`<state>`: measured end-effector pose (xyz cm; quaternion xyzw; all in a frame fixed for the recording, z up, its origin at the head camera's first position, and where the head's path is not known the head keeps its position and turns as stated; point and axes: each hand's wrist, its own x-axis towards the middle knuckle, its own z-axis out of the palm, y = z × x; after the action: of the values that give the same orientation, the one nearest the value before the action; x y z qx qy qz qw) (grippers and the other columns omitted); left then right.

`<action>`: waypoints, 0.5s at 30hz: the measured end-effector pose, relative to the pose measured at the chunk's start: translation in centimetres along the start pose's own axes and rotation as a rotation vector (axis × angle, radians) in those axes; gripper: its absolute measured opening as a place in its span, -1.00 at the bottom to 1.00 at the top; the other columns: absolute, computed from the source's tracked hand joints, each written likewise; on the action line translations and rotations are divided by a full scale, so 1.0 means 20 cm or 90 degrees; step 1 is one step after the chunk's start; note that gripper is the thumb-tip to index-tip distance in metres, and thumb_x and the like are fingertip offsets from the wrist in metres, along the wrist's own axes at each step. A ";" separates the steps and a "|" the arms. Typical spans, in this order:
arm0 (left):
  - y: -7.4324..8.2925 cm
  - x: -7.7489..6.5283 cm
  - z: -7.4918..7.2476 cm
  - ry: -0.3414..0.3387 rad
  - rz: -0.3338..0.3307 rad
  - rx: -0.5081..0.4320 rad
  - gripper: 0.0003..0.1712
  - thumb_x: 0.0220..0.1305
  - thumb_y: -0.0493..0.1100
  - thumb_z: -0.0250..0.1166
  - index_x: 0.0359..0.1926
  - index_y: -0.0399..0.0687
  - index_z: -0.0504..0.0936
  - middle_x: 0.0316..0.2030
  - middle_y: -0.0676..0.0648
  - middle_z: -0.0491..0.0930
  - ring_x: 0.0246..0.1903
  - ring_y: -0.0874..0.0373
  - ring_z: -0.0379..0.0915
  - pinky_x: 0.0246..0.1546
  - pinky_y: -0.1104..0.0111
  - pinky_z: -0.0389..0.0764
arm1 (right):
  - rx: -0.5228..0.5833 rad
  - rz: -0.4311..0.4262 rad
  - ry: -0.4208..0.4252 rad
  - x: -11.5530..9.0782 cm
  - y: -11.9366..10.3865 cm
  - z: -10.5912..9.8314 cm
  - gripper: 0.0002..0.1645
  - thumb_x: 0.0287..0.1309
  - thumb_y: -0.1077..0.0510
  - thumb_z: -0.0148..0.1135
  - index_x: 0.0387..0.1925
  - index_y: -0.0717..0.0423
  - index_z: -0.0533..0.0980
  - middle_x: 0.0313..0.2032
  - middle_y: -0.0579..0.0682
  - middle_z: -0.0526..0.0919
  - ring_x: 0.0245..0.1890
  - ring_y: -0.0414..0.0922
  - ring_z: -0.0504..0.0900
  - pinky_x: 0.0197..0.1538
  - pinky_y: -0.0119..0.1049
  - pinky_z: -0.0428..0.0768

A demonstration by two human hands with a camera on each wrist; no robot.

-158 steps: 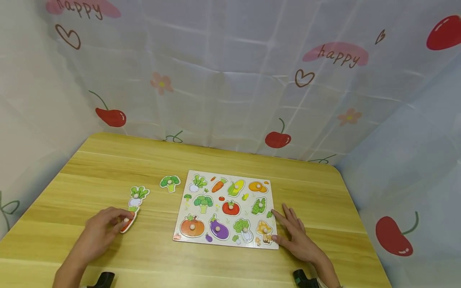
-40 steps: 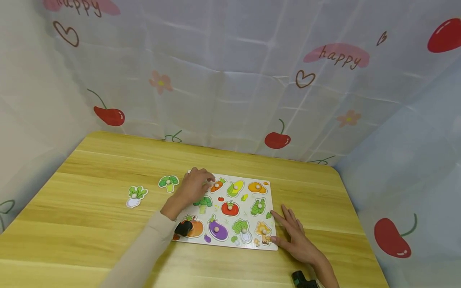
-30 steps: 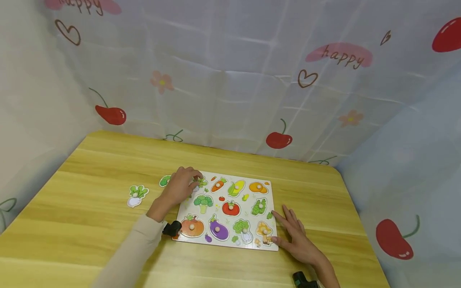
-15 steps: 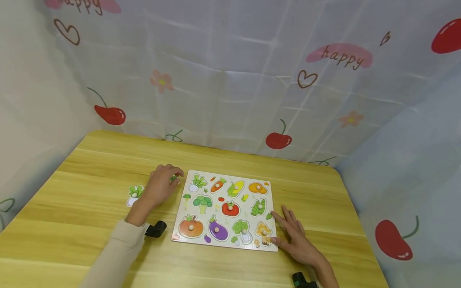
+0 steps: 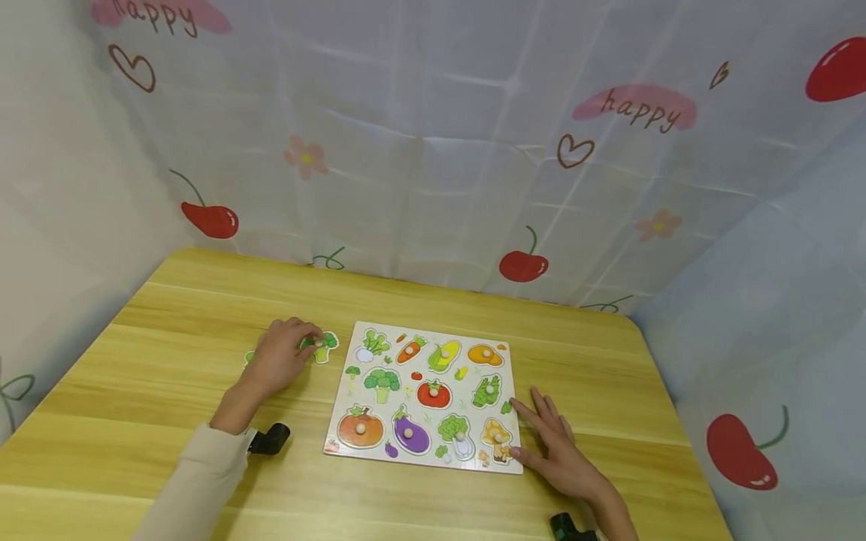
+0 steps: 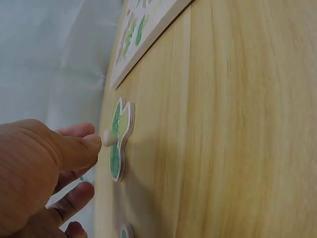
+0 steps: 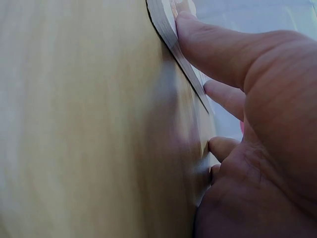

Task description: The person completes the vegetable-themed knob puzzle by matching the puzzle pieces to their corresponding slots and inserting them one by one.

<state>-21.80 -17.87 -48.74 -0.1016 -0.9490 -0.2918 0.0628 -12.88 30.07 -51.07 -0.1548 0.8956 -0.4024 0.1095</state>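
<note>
My left hand [image 5: 274,357] reaches over a broccoli puzzle piece [image 5: 328,344] lying on the table left of the board. In the left wrist view, the thumb and index fingertips are right at the small round wooden knob [image 6: 109,138] of that piece, and the knob's ball shows in full. A white radish piece [image 5: 248,358] is mostly hidden behind the left hand. My right hand [image 5: 558,451] lies spread at the right edge of the vegetable puzzle board [image 5: 426,460], thumb and index fingertip on its border.
Knobbed pieces sit in the board, among them a carrot [image 5: 410,349], tomato [image 5: 434,394] and eggplant [image 5: 411,434]. The radish and broccoli spaces show no knob. A printed curtain [image 5: 419,188] hangs behind the wooden table [image 5: 237,293].
The carrot piece, earlier at my left hand on the table, now sits in the board. My left hand has moved left from the board to the broccoli piece. The right hand stays put.
</note>
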 end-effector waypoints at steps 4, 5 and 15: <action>-0.01 -0.01 -0.01 -0.002 -0.005 -0.004 -0.78 0.27 -0.37 0.32 -0.07 -0.11 0.69 -0.16 -0.17 0.64 -0.21 -0.11 0.39 -0.30 0.13 0.35 | 0.002 -0.002 -0.003 0.00 0.00 0.00 -0.16 0.28 0.02 0.32 0.51 -0.10 0.21 0.57 0.33 -0.26 0.52 0.43 -0.45 0.30 0.55 -0.46; -0.02 -0.01 -0.01 -0.003 -0.004 -0.005 -0.77 0.27 -0.37 0.32 -0.07 -0.11 0.69 -0.17 -0.16 0.64 -0.22 -0.11 0.38 -0.31 0.14 0.35 | 0.003 -0.001 -0.003 0.00 0.00 0.00 -0.16 0.28 0.02 0.32 0.51 -0.10 0.21 0.57 0.33 -0.26 0.52 0.43 -0.46 0.30 0.55 -0.46; -0.02 0.00 0.02 -0.019 -0.003 -0.017 -0.78 0.28 -0.36 0.31 -0.07 -0.11 0.69 -0.20 -0.14 0.65 -0.22 -0.08 0.38 -0.25 0.05 0.34 | 0.008 0.008 -0.005 -0.01 0.00 0.00 -0.16 0.29 0.01 0.31 0.52 -0.09 0.20 0.58 0.31 -0.27 0.53 0.41 -0.46 0.32 0.53 -0.47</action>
<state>-21.90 -17.93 -49.18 -0.1045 -0.9461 -0.3029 0.0464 -12.75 30.09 -50.96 -0.1498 0.8937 -0.4066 0.1164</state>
